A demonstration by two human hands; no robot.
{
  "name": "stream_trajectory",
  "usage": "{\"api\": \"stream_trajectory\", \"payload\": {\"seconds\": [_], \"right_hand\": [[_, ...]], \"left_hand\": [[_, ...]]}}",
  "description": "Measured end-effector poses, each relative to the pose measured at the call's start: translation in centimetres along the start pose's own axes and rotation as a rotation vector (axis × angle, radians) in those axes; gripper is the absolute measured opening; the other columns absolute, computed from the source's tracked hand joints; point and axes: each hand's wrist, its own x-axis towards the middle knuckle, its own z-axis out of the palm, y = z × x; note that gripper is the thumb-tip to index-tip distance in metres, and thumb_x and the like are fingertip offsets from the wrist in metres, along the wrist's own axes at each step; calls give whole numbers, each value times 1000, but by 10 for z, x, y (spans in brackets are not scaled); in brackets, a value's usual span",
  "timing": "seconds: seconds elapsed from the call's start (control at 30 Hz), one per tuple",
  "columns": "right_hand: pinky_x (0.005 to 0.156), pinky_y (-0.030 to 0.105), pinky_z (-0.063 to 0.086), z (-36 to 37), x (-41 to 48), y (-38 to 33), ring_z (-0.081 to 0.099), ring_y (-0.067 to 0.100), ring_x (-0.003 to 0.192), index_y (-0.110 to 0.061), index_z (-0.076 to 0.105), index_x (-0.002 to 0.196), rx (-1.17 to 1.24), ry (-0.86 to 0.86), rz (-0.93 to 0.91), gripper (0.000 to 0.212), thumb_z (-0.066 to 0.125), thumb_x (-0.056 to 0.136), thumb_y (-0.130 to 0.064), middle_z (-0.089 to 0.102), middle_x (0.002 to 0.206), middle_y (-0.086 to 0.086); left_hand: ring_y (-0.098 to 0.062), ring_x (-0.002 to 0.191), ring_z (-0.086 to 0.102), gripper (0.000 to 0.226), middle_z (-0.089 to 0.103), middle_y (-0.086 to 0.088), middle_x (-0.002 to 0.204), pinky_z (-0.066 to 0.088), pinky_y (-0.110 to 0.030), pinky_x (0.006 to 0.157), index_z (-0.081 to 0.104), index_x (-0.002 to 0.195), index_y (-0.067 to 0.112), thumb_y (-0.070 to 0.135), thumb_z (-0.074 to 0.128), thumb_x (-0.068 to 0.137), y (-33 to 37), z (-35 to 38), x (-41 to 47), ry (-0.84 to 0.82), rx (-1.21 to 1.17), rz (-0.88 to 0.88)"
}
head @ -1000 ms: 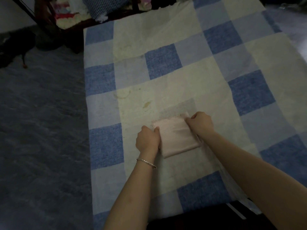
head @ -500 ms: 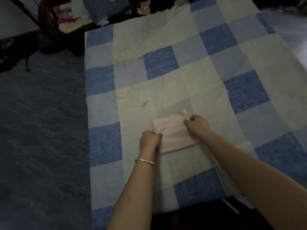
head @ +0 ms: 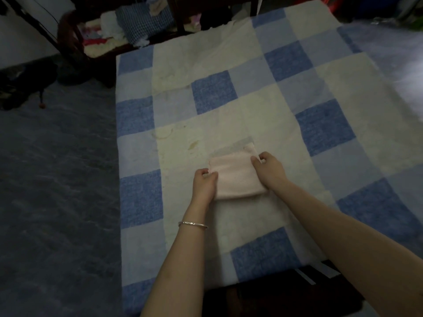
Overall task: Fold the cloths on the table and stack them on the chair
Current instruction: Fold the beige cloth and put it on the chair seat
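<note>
A person's two bare hands grip a folded pink cloth (head: 235, 177) lying flat on a bench (head: 304, 72) covered with a blue, pale blue and cream checked sheet (head: 212, 94).

The left hand (head: 204, 183) has its fingers curled over the cloth's left edge near the far corner. The right hand (head: 269, 170) pinches the cloth's right edge, thumb and fingers closed on the fabric near the far right corner. The cloth lies between the two hands as a compact rectangle, with its rounded folded edge on the side nearest the wrists and its looser edges on the side away from them. A thin silver bracelet (head: 193, 224) circles the left wrist.

Faint yellowish stains (head: 193, 145) mark the sheet just beyond the left hand.

Well beyond the left hand, past the far left corner of the bench, stands a dark wooden chair (head: 66, 37). Its seat carries a pile of fabrics (head: 107, 33), among them a blue checked piece (head: 144, 21) and white, cream and red pieces; how neatly they are folded cannot be told in the dim light.

A dark blue-grey floor (head: 57, 179) runs along the bench to the left of the left hand, and a paler stretch of it shows far off to the right of the right hand.
</note>
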Motion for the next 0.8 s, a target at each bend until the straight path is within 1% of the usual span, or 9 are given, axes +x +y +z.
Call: {"api": "stream_trajectory", "payload": {"seconds": [0.07, 0.1, 0.2, 0.27, 0.33, 0.4, 0.5, 0.63, 0.8], "right_hand": [[87, 31, 40, -7, -4, 3, 55, 33, 112, -3, 55, 115, 17, -15, 16, 37, 49, 94, -34, 62, 117, 19], [87, 31, 41, -10, -7, 4, 57, 32, 110, -4, 56, 114, 20, -22, 17, 37, 52, 93, -34, 63, 116, 18], [82, 27, 42, -19, -20, 9, 60, 29, 105, -5, 59, 110, 37, -18, 12, 33, 57, 90, -31, 67, 108, 14], [78, 25, 40, -25, -29, 13, 60, 28, 102, -6, 60, 108, 62, 8, 5, 31, 57, 90, -31, 68, 106, 13], [75, 26, 39, -31, -40, 15, 61, 27, 98, -9, 61, 102, 115, 43, -1, 26, 58, 89, -31, 69, 101, 11], [74, 27, 41, -36, -53, 18, 62, 26, 92, -13, 61, 94, 178, 84, -15, 18, 60, 88, -31, 69, 93, 10], [72, 29, 42, -44, -75, 22, 61, 24, 83, -17, 58, 84, 263, 145, -20, 14, 61, 86, -30, 66, 81, 6], [80, 33, 45, -60, -100, 28, 59, 21, 84, -18, 58, 86, 337, 227, 10, 15, 60, 87, -33, 63, 83, 4], [77, 29, 39, -81, -129, 44, 55, 20, 88, -17, 57, 90, 385, 364, 35, 15, 60, 88, -32, 60, 88, 2]], "left_hand": [[-23, 102, 59, 33, 60, -13, 109, 42, -24, 79, 54, 121, 0, 9, 52, 90, 3, 3, -5, -28, 24, 13], [-23, 99, 60, 27, 63, -15, 107, 42, -25, 81, 60, 114, 0, 8, 50, 90, 2, 4, -7, -54, 30, 20], [-19, 84, 54, 20, 60, -14, 87, 41, -28, 74, 62, 73, 12, 7, 50, 89, 0, 6, -14, -110, 31, 24], [-19, 81, 51, 26, 57, -11, 84, 39, -29, 72, 56, 64, 17, 9, 51, 89, -2, 8, -17, -130, 24, 28], [-17, 81, 49, 21, 56, -11, 84, 39, -28, 67, 59, 69, 13, 12, 52, 90, 3, 8, -23, -143, 21, 50], [-16, 80, 50, 17, 57, -10, 84, 38, -29, 63, 65, 86, 5, 17, 54, 91, 7, 8, -32, -156, 38, 88], [-17, 85, 54, 27, 61, -12, 90, 40, -26, 72, 66, 100, -5, 18, 56, 91, 10, 9, -42, -178, 45, 144], [-18, 80, 52, 21, 60, -9, 80, 40, -29, 73, 57, 69, 13, 15, 56, 90, 15, 17, -62, -250, 62, 219], [-13, 67, 48, 24, 54, 1, 70, 38, -28, 66, 52, 66, 16, 16, 54, 91, 23, 33, -90, -361, 65, 275]]}}
